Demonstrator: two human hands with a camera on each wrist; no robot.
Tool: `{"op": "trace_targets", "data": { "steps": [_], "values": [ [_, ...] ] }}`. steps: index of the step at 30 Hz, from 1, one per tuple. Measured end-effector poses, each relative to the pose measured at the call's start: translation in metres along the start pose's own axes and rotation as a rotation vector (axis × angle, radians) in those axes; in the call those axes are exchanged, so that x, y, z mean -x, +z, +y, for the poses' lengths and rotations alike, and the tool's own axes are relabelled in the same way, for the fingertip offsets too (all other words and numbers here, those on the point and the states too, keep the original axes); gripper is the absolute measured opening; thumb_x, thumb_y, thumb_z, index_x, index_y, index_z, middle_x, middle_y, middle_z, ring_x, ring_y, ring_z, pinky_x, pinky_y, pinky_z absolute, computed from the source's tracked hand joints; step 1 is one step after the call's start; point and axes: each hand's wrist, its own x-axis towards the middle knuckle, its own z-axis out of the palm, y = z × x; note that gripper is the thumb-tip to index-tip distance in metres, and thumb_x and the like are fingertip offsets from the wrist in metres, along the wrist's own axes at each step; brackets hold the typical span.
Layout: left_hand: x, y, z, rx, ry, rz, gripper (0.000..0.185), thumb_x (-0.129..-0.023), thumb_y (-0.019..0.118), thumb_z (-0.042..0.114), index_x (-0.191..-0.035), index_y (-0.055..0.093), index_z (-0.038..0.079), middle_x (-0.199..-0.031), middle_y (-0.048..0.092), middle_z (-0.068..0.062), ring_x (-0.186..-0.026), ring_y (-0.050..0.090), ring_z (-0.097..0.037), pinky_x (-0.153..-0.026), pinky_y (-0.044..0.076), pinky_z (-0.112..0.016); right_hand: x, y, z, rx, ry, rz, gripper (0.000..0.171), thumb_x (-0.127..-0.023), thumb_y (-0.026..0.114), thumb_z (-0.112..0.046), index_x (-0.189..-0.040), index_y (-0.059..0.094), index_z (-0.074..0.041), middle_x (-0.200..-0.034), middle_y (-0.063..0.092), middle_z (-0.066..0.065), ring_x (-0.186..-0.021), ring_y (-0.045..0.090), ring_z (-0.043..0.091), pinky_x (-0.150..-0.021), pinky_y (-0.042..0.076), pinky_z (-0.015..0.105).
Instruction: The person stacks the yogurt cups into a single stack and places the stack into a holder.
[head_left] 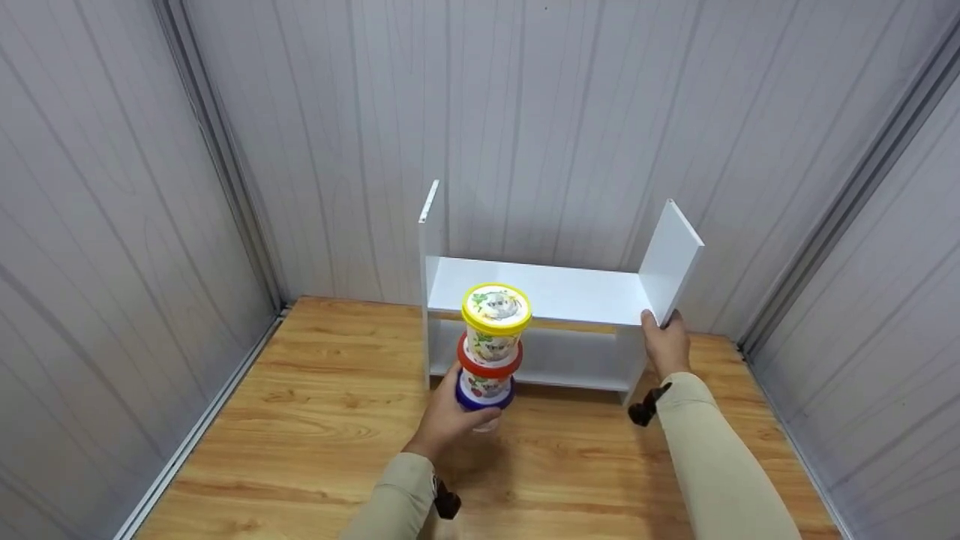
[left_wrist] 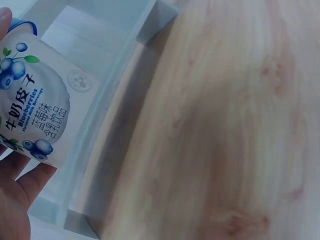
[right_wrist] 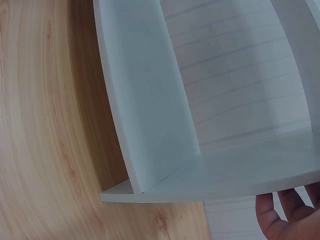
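Bare wooden tabletop point(head_left: 315, 420) lies open at 9 o'clock of the white shelf point(head_left: 555, 296), whose right panel the right hand point(head_left: 666, 343) grips, while the left hand point(head_left: 450, 420) clasps three stacked yogurt cups point(head_left: 491, 345).

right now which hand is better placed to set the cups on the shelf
Left. The left hand already grips the stack of cups just in front of the white shelf, while the right hand holds the shelf's side panel.

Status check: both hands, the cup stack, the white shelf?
Left hand grips the cup stack at its base, held in front of the white shelf. Right hand holds the shelf's right side panel. Nothing between stack and shelf.
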Motion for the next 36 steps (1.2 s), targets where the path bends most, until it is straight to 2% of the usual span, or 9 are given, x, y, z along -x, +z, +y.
{"op": "trace_targets", "data": {
  "steps": [4, 11, 23, 28, 32, 36],
  "values": [
    [-0.005, -0.001, 0.009, -0.007, 0.03, 0.009, 0.104, -0.069, 0.094, 0.034, -0.154, 0.034, 0.026, -0.142, 0.054, -0.001, -0.131, 0.053, -0.027, -0.112, 0.04, -0.054, 0.001, 0.0, 0.0, -0.011, -0.005, -0.018, 0.076, -0.104, 0.042, -0.041, -0.159, 0.014, 0.002, -0.16, 0.027, 0.029, -0.147, 0.03, 0.04, -0.121, 0.027, 0.052],
    [-0.013, -0.004, 0.024, -0.006, 0.011, 0.003, 0.105, -0.067, 0.095, 0.039, -0.153, 0.035, 0.031, -0.142, 0.054, 0.003, -0.132, 0.052, -0.026, -0.113, 0.04, -0.055, 0.001, 0.0, -0.001, -0.033, 0.012, -0.021, 0.073, -0.104, 0.041, -0.039, -0.16, 0.013, 0.0, -0.162, 0.023, 0.027, -0.148, 0.027, 0.04, -0.122, 0.025, 0.052],
    [-0.024, -0.006, 0.048, -0.026, 0.038, -0.018, 0.1, -0.066, 0.095, 0.044, -0.149, 0.04, 0.034, -0.139, 0.055, 0.008, -0.13, 0.054, -0.023, -0.111, 0.042, -0.056, 0.001, 0.002, -0.001, -0.023, 0.058, -0.032, 0.075, -0.104, 0.037, -0.042, -0.161, 0.01, -0.003, -0.164, 0.02, 0.025, -0.149, 0.025, 0.039, -0.122, 0.023, 0.053],
    [-0.029, -0.008, 0.059, -0.032, 0.066, -0.038, 0.101, -0.066, 0.094, 0.047, -0.149, 0.04, 0.03, -0.138, 0.057, 0.007, -0.128, 0.055, -0.022, -0.11, 0.043, -0.055, -0.001, 0.003, 0.0, -0.023, 0.075, -0.021, 0.074, -0.104, 0.037, -0.042, -0.161, 0.011, -0.003, -0.163, 0.021, 0.025, -0.149, 0.026, 0.039, -0.122, 0.024, 0.053],
    [-0.034, -0.01, 0.068, -0.05, 0.104, -0.039, 0.098, -0.068, 0.094, 0.041, -0.149, 0.041, 0.025, -0.137, 0.058, 0.002, -0.127, 0.056, -0.023, -0.11, 0.044, -0.053, 0.0, 0.004, 0.001, -0.042, 0.041, -0.019, 0.074, -0.103, 0.038, -0.041, -0.16, 0.012, -0.001, -0.162, 0.024, 0.026, -0.148, 0.027, 0.038, -0.122, 0.025, 0.052],
    [-0.039, -0.012, 0.077, -0.054, 0.118, -0.044, 0.097, -0.069, 0.094, 0.041, -0.149, 0.042, 0.025, -0.136, 0.058, 0.003, -0.126, 0.056, -0.022, -0.11, 0.044, -0.053, 0.001, 0.005, 0.003, -0.04, 0.025, -0.012, 0.073, -0.103, 0.038, -0.04, -0.16, 0.014, -0.001, -0.161, 0.026, 0.026, -0.147, 0.028, 0.038, -0.122, 0.025, 0.052]
  ]
}}
